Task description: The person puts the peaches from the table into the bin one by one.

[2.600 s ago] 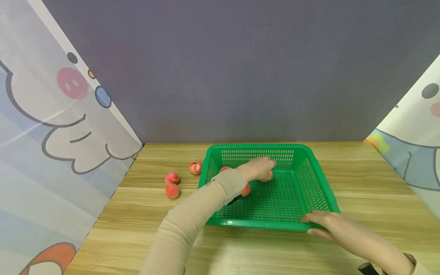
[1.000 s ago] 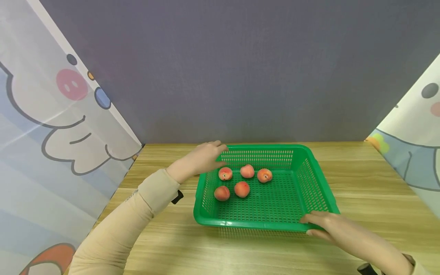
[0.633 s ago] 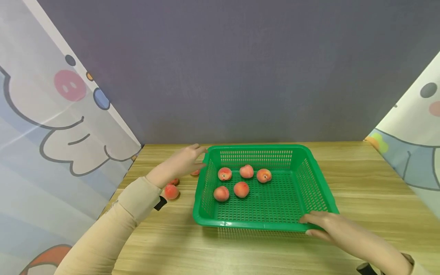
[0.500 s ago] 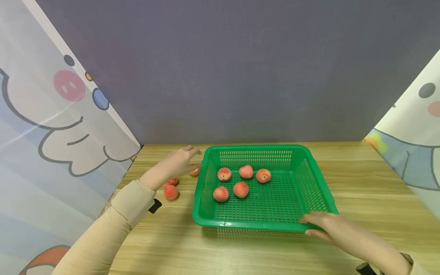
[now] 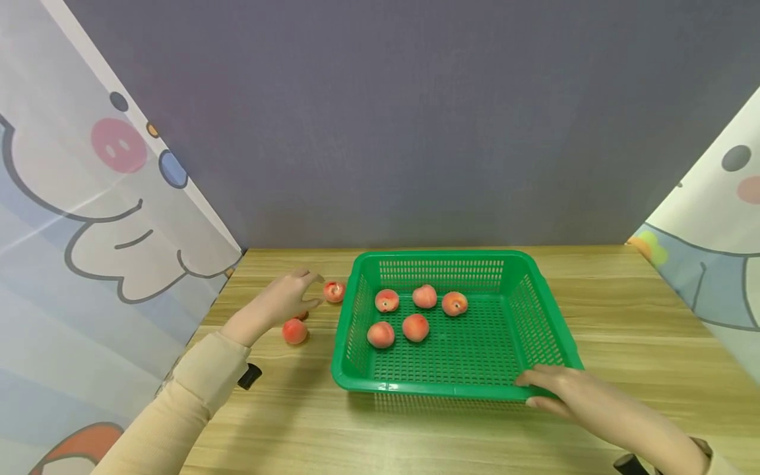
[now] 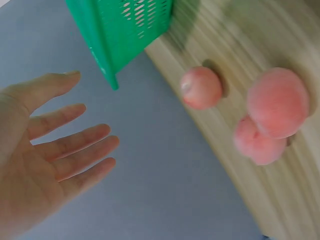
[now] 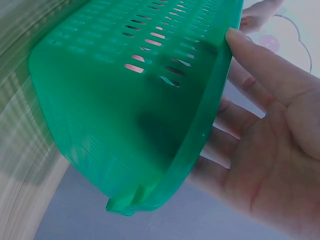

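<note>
My left hand [image 5: 285,297], fingers spread and holding nothing, is over the table left of the basket. In the left wrist view its palm and fingers [image 6: 75,155] are apart from three peaches. One peach [image 5: 334,291] lies just beyond its fingertips, beside the basket. Another peach [image 5: 295,332] sits nearer, and a third peach [image 6: 257,142] touching it is mostly hidden by the hand in the head view. My right hand [image 5: 570,389] grips the front right corner of the green plastic basket [image 5: 451,389], thumb outside the rim, fingers over it. Several peaches [image 5: 415,328] rest in the basket's left half.
The wooden table [image 5: 415,435] ends at a grey backdrop [image 5: 439,132] behind the basket. Cartoon-printed curtains [image 5: 119,231] flank it on both sides. The basket's slotted walls stand higher than the peaches inside.
My left hand has let go of a peach inside the basket, come out over its left rim and moved left toward the loose peaches. My right hand stays on the basket's corner.
</note>
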Demonstrator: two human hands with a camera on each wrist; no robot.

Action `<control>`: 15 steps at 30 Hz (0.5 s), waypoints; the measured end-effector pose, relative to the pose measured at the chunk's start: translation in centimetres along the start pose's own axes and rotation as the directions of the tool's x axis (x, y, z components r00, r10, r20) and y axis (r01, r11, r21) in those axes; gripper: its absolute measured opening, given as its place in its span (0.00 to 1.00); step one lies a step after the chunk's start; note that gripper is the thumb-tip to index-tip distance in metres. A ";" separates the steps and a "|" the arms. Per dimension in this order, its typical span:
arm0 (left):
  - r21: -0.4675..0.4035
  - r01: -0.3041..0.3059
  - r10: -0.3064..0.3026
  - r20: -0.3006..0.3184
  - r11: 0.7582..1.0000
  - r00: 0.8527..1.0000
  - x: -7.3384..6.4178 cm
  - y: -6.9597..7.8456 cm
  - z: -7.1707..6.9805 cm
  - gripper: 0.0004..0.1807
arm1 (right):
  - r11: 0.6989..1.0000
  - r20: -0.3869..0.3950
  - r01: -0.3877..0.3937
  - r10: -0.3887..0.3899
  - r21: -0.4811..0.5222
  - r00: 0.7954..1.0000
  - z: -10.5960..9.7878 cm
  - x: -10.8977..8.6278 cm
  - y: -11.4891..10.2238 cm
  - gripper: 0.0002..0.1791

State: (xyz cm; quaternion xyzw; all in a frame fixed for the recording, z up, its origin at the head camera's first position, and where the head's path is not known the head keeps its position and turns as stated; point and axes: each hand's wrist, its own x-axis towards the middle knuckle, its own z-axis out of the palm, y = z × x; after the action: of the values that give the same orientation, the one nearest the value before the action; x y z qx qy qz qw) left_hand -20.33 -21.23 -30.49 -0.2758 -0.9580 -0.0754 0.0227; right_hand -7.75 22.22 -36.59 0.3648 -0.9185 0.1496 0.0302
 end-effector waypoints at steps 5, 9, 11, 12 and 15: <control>-0.051 0.023 -0.022 0.017 0.998 1.000 -0.8 -0.6 1.2 0.21 | 1.000 -0.005 0.000 0.000 0.002 1.000 0.0 0.0 -0.1 0.11; -0.063 0.025 -0.024 0.011 0.998 1.000 -1.3 -1.0 2.1 0.20 | 1.000 -0.006 -0.001 0.001 -0.001 1.000 -0.1 0.0 -0.2 0.11; -0.059 0.014 -0.014 -0.004 0.998 1.000 -1.6 -1.2 2.6 0.19 | 1.000 -0.011 0.001 -0.001 -0.001 1.000 -0.1 0.0 -0.2 0.11; -0.056 0.007 -0.008 -0.013 0.998 1.000 -1.7 -1.4 2.8 0.19 | 1.000 -0.011 0.003 -0.003 0.000 1.000 -0.1 0.0 -0.2 0.11; -0.066 0.009 -0.011 -0.024 0.998 1.000 -2.1 -1.7 3.5 0.17 | 1.000 -0.014 0.007 -0.007 -0.001 1.000 -0.1 0.0 -0.2 0.11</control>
State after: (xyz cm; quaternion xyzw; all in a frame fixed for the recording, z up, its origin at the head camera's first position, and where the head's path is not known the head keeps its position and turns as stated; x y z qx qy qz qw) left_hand -19.42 -23.20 -34.39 -0.2706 -0.9560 -0.1104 0.0251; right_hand -7.60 22.10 -36.44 0.3670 -0.9170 0.1518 0.0374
